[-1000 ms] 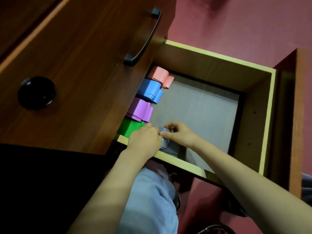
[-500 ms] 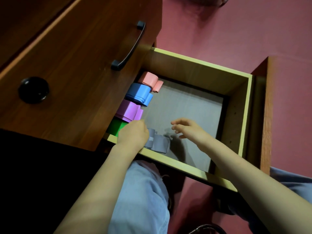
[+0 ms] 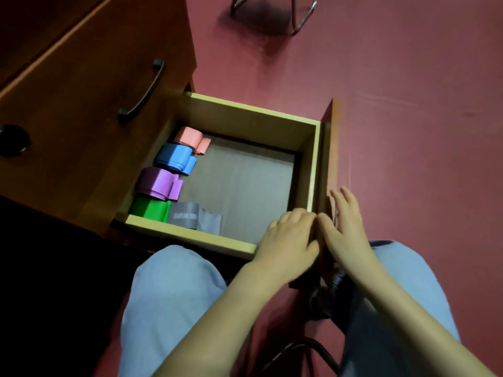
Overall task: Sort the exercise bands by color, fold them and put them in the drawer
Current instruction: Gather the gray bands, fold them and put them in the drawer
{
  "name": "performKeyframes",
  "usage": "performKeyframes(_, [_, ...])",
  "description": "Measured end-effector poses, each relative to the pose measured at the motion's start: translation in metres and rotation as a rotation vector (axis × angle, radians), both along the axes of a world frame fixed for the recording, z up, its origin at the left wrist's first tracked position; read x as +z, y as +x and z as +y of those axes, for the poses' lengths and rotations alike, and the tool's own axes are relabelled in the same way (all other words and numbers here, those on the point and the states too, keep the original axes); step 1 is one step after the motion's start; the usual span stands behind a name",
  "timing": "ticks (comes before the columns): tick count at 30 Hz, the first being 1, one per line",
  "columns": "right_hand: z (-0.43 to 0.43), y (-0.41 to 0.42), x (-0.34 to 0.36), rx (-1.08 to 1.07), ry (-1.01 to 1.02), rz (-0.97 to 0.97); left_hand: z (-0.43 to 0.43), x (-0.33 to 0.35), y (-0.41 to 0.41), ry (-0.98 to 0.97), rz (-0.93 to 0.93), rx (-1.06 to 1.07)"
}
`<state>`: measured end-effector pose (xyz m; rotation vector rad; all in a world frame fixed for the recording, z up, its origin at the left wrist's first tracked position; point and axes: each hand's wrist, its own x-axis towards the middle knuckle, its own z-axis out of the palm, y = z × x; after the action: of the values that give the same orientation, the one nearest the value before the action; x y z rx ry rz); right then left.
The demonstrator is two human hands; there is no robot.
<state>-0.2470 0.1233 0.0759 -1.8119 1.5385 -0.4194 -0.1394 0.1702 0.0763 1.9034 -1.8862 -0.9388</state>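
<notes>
Folded bands [image 3: 159,182] line the cabinet side of the drawer [image 3: 245,110] by colour, so the left hand [image 3: 288,238] grips its front panel [image 3: 330,148] and the right hand [image 3: 345,227] lies flat against it, apparently to close it.

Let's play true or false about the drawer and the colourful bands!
1. The drawer is open. True.
2. The blue band lies between the pink band and the purple band. True.
3. The green band sits next to the grey band. True.
4. The left hand holds the grey band. False: it is at the drawer's front corner, away from that band.
5. The right hand is inside the drawer. False: it lies flat on the outside of the drawer's front.
</notes>
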Motion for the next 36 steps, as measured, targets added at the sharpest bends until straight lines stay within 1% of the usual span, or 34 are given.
performKeyframes(1, [0.009,-0.014,0.0,-0.055,0.074,-0.059,0.003,0.002,-0.016,0.012,-0.033,-0.037])
performKeyframes(3, [0.022,-0.022,-0.003,-0.073,0.196,-0.166,0.007,-0.003,-0.031,0.043,-0.082,-0.006])
performKeyframes(6, [0.034,-0.025,-0.001,-0.081,0.268,-0.321,0.007,0.001,-0.043,0.003,-0.196,0.046])
performKeyframes(8, [0.035,-0.023,0.001,-0.132,0.328,-0.401,0.006,0.005,-0.046,-0.03,-0.269,0.035])
performKeyframes(10, [0.033,-0.019,-0.001,-0.182,0.368,-0.452,0.005,0.005,-0.045,-0.021,-0.301,0.04])
performKeyframes(15, [0.033,-0.002,-0.002,-0.141,0.473,-0.495,0.013,0.006,-0.027,-0.002,-0.355,0.081])
performKeyframes(18, [0.034,0.02,-0.006,-0.126,0.485,-0.503,0.017,0.009,-0.007,0.008,-0.394,0.101])
performKeyframes(23, [0.036,0.064,-0.02,-0.022,0.453,-0.462,0.03,0.015,0.031,0.038,-0.526,0.13])
performKeyframes(26, [0.039,0.097,-0.033,0.001,0.46,-0.447,0.037,0.018,0.058,0.037,-0.618,0.124])
performKeyframes(28, [0.042,0.125,-0.042,-0.013,0.504,-0.447,0.041,0.02,0.08,0.053,-0.674,0.12])
performKeyframes(32, [0.048,0.17,-0.034,-0.052,0.605,-0.53,0.046,0.027,0.118,0.131,-0.801,0.065])
performKeyframes(34, [0.05,0.179,-0.026,-0.01,0.677,-0.545,0.049,0.028,0.131,0.149,-0.88,0.051])
performKeyframes(36, [0.051,0.18,-0.016,0.059,0.725,-0.511,0.051,0.029,0.145,0.168,-0.941,0.043])
